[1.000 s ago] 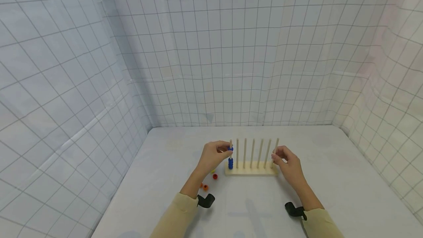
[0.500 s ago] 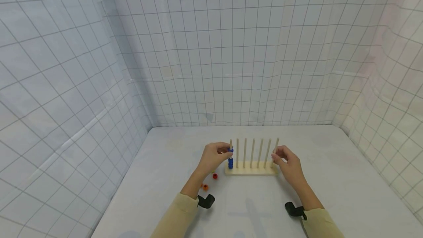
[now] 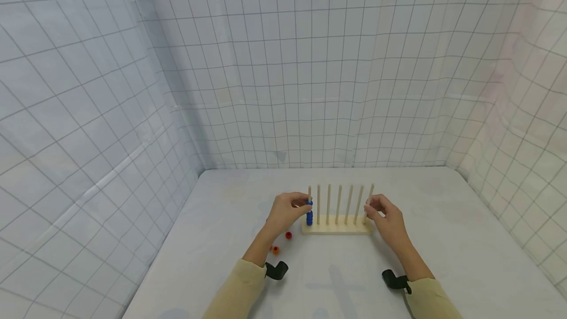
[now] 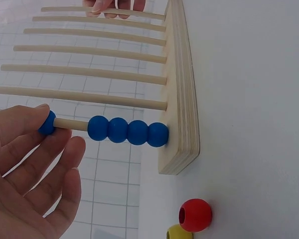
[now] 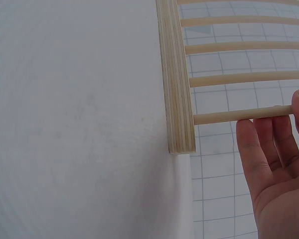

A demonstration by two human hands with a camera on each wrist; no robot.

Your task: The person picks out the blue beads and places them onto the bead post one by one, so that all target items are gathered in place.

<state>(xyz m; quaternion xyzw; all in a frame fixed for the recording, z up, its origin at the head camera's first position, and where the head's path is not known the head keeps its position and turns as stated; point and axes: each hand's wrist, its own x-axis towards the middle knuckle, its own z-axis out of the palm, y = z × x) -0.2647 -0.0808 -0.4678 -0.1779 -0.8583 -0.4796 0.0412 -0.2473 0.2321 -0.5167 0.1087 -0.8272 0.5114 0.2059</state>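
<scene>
Left hand [image 3: 282, 212] pinching half-hidden blue bead [image 4: 48, 124], right hand [image 3: 390, 218] pinching outer peg [image 5: 219, 117], yellow bead [image 4: 179, 232] cropped

Looks like a lab-style recording booth: closes in on three sides with wrinkled white, grid-lined sheeting [image 3: 328, 78], holds a plain white surface [image 3: 328, 272] between, and shows a pair of black wrist-worn devices [image 3: 276, 270].
</scene>
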